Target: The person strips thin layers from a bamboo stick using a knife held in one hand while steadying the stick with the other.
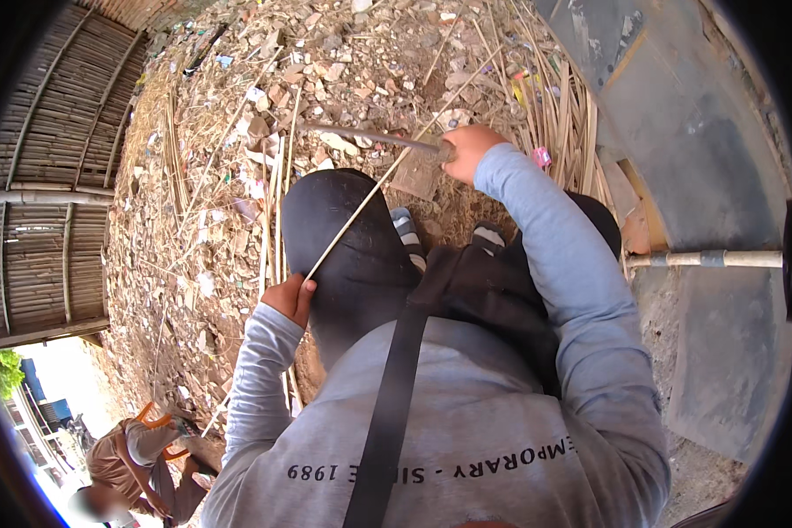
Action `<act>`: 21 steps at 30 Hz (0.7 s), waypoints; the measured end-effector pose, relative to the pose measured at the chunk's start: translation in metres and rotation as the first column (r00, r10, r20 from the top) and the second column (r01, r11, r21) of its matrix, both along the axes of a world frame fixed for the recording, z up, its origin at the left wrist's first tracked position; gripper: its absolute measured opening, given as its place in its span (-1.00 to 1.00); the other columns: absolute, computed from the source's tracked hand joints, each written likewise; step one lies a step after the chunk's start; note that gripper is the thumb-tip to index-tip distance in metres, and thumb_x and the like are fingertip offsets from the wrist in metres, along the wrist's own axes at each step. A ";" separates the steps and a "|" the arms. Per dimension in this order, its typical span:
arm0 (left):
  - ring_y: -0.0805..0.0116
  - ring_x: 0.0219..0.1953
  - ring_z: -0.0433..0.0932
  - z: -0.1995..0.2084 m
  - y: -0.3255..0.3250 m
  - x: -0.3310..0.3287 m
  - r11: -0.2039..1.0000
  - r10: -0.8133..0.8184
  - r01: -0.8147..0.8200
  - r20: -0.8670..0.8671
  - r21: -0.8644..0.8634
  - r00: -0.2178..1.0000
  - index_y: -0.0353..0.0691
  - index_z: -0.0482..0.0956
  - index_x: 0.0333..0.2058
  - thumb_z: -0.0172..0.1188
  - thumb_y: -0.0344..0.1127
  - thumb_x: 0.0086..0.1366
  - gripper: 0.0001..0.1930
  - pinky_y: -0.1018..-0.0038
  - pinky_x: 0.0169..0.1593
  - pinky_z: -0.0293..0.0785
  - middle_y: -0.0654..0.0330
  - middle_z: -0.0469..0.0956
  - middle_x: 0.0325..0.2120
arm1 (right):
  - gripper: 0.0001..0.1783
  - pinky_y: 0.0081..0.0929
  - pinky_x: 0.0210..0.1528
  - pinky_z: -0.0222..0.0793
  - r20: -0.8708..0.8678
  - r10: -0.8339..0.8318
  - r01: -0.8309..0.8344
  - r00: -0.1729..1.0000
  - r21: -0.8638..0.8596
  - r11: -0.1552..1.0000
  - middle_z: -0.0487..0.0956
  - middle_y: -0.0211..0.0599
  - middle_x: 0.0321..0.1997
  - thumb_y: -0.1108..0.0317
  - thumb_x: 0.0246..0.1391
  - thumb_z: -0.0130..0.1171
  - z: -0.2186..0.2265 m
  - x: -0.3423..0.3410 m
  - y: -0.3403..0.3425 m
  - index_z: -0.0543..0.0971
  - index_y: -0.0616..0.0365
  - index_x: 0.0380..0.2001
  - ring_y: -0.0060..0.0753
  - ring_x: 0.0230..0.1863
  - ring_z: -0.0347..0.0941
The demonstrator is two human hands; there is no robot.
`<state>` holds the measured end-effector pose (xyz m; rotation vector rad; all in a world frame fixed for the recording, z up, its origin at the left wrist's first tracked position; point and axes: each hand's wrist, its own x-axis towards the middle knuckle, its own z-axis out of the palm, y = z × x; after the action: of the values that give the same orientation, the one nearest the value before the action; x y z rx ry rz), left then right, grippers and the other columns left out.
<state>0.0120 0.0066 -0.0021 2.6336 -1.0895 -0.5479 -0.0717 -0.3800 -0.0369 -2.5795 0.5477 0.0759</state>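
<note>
A long thin bamboo strip (pixel 361 207) slants across my left thigh, from near my knee up toward the far ground. Its near end is pinched in my left hand (pixel 290 299), between thumb and fingers. My right hand (pixel 473 151) is closed round the short handle of a knife (pixel 374 135). The narrow blade points left and crosses the strip just beyond my knees; whether it cuts in cannot be told. More pale bamboo strips (pixel 278 202) lie on the ground beside my left leg.
Rubble and dry straw (pixel 211 167) cover the ground. A pile of split bamboo (pixel 572 123) lies at the far right, beside grey panels (pixel 704 132). One bamboo pole (pixel 748 259) juts in at right. A slatted bamboo wall (pixel 44 255) stands left; another person (pixel 132 462) sits at lower left.
</note>
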 end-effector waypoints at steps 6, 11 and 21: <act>-0.27 -0.52 0.42 0.004 -0.008 -0.002 1.000 -0.002 0.002 0.012 -0.012 1.000 -0.30 0.34 -0.48 -0.07 -0.08 0.37 -0.62 0.08 -0.44 0.32 -0.17 0.40 -0.67 | -0.63 -0.23 -0.12 0.44 -0.100 -0.141 0.147 0.985 0.054 0.988 0.59 -0.02 -0.31 0.18 -0.24 0.23 -0.019 -0.004 -0.038 0.59 0.11 -0.30 0.02 -0.23 0.52; -0.25 -0.53 0.42 0.000 0.001 -0.002 1.000 0.013 -0.013 0.004 -0.024 1.000 -0.30 0.35 -0.48 -0.06 -0.09 0.36 -0.63 0.09 -0.46 0.31 -0.15 0.40 -0.67 | -0.60 -0.19 -0.13 0.43 -0.078 -0.025 0.029 0.997 0.052 0.998 0.58 -0.02 -0.33 0.16 -0.24 0.25 -0.004 -0.001 -0.006 0.58 0.08 -0.27 0.02 -0.24 0.52; -0.24 -0.55 0.40 0.005 -0.003 0.000 1.000 -0.007 0.008 0.008 -0.013 1.000 -0.30 0.34 -0.50 -0.07 -0.09 0.37 -0.62 0.10 -0.45 0.30 -0.15 0.37 -0.70 | -0.61 -0.26 -0.10 0.44 -0.057 -0.046 0.041 0.997 -0.074 0.996 0.60 -0.05 -0.32 0.20 -0.24 0.23 -0.006 0.002 -0.023 0.59 0.11 -0.26 -0.01 -0.23 0.53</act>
<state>0.0120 0.0039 0.0029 2.6239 -1.1019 -0.5313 -0.0701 -0.4030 -0.0431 -2.6414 0.6391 0.1189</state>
